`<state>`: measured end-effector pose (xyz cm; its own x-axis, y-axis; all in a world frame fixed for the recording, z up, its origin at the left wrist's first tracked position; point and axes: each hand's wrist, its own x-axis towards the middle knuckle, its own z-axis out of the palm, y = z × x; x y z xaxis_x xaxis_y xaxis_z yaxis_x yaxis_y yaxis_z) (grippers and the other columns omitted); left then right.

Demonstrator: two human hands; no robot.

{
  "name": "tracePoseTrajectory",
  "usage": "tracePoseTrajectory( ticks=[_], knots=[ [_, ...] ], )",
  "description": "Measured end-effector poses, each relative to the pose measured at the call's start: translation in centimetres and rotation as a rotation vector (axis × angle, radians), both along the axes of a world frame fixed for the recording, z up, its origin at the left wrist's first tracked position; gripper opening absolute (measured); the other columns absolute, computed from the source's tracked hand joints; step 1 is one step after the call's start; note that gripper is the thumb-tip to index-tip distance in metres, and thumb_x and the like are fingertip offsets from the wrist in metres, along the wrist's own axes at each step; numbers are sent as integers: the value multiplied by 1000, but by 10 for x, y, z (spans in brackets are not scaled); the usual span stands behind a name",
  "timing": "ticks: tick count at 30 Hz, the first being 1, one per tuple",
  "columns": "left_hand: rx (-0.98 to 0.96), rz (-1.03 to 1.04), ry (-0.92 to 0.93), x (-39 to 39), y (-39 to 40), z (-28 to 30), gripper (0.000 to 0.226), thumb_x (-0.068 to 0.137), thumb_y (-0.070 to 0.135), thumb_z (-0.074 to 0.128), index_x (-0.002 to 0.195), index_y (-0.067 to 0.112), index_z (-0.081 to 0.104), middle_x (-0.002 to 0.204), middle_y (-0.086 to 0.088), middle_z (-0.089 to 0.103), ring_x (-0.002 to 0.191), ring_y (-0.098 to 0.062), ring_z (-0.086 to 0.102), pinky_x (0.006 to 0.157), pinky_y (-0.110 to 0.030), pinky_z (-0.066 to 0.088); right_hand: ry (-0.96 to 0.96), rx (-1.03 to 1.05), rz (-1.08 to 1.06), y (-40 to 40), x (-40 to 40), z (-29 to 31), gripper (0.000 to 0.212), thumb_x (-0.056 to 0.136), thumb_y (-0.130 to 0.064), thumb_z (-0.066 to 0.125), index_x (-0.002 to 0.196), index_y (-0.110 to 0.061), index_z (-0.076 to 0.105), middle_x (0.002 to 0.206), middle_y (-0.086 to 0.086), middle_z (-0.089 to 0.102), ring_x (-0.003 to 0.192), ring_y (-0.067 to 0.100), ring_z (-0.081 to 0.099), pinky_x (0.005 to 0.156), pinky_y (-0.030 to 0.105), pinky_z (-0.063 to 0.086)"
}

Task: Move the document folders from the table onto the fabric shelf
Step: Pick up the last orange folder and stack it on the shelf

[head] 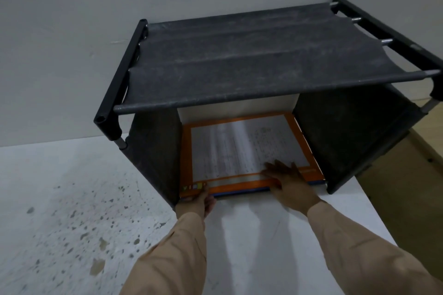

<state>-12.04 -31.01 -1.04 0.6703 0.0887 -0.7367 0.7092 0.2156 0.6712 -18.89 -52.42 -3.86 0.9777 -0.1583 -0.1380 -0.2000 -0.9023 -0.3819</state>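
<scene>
Nearest, two arms in tan sleeves reach forward over the speckled white counter point(72, 199). The left hand point(199, 201) pinches the near left corner of the orange-bordered document folder point(239, 151); the right hand point(287, 179) lies flat and spread on its near edge. The folder rests in the lower compartment of the dark grey fabric shelf point(251, 62), its near edge about level with the opening. A blue edge beneath suggests a second folder, though blur leaves this uncertain. To seat it well, push evenly with both hands, keeping the edges square between the side panels.
</scene>
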Motion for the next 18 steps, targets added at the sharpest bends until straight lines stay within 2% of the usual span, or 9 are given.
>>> tracePoseTrajectory(
  ticks=[4, 6, 9, 12, 18],
  knots=[
    [46, -32, -7, -2, 4, -4, 20, 78, 19, 72, 71, 11, 55, 25, 3, 55, 21, -4, 53, 28, -13, 45, 23, 0, -20, 3, -2, 4, 48, 93, -26, 47, 139, -28, 36, 155, -8, 25, 145, 15, 17, 120, 36, 0],
    [79, -63, -12, -4, 8, -6, 23, 78, 25, 72, 69, 11, 55, 28, 1, 58, 22, -4, 52, 30, -12, 44, 5, 18, -40, 5, -3, 8, 48, 91, -27, 48, 138, -28, 38, 154, -8, 28, 144, 14, 18, 120, 34, 3],
    [149, -116, -8, -6, 16, -4, 26, 79, 31, 71, 68, 11, 57, 48, -5, 61, 34, -12, 53, 34, -13, 42, -50, 8, -50, 8, -6, 17, 50, 89, -27, 51, 137, -26, 40, 152, -7, 33, 144, 14, 20, 120, 35, 4],
    [216, -169, -44, -5, 24, -1, 34, 81, 31, 70, 60, 10, 54, 47, -5, 59, 45, -15, 51, 41, -17, 39, -64, -8, -56, 12, -9, 29, 52, 88, -27, 52, 138, -26, 39, 152, -6, 33, 143, 14, 20, 120, 37, 5],
    [251, -257, -78, -6, 37, 16, 33, 84, 31, 66, 66, 9, 50, 65, -7, 58, 58, -18, 56, 51, -25, 43, -109, -52, -58, 18, -15, 60, 50, 89, -28, 49, 138, -24, 39, 152, -3, 33, 143, 17, 23, 119, 40, 9]
  ],
)
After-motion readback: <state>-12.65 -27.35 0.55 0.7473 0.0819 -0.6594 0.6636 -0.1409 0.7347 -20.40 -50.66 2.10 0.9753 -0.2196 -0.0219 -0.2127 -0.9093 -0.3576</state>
